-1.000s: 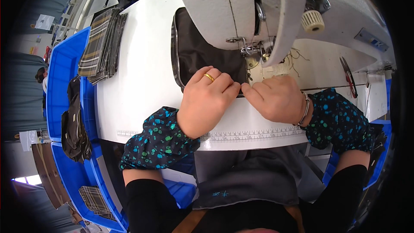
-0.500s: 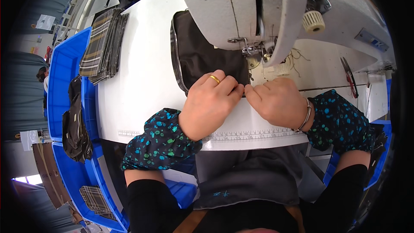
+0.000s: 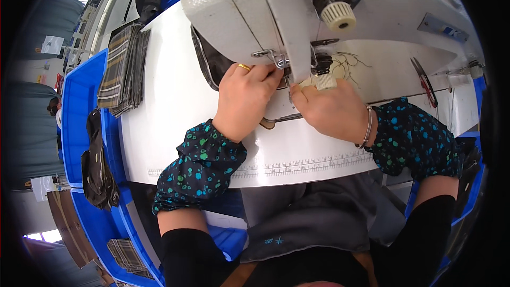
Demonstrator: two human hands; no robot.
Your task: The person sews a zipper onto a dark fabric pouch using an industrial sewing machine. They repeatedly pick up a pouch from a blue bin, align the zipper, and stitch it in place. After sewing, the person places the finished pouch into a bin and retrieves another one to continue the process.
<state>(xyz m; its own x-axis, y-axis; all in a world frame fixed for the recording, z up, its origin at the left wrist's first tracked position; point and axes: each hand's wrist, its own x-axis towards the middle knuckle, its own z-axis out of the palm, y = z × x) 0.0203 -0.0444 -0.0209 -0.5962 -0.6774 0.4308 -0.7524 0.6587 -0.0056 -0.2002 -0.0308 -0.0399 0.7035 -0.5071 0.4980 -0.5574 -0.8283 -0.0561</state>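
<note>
Dark cloth (image 3: 212, 64) lies on the white table (image 3: 170, 111) in the upper middle of the frame, tucked under the big white sewing machine (image 3: 255, 16). Most of it is hidden by the machine and the hands.

The left hand (image 3: 244, 101) sits in the middle of the frame. Its fingers are close together and bent down, pressing near the needle part of the machine. A gold ring (image 3: 244, 67) is on one finger.

The right hand (image 3: 334, 109) is just beside it, a bit to the right. Its fingers are curled together too, with the tips pushed in under the machine. Whether they pinch the cloth cannot be told. A thin bracelet (image 3: 367, 127) goes round the wrist.

Both arms wear dark sleeves with blue and green spots (image 3: 202, 165).

At the left, a pile of checked cloth (image 3: 125, 69) lies on the table edge. Below it, dark pieces (image 3: 98, 165) hang over a blue bin (image 3: 79, 101). Red-handled snips (image 3: 425, 81) lie at the right.
</note>
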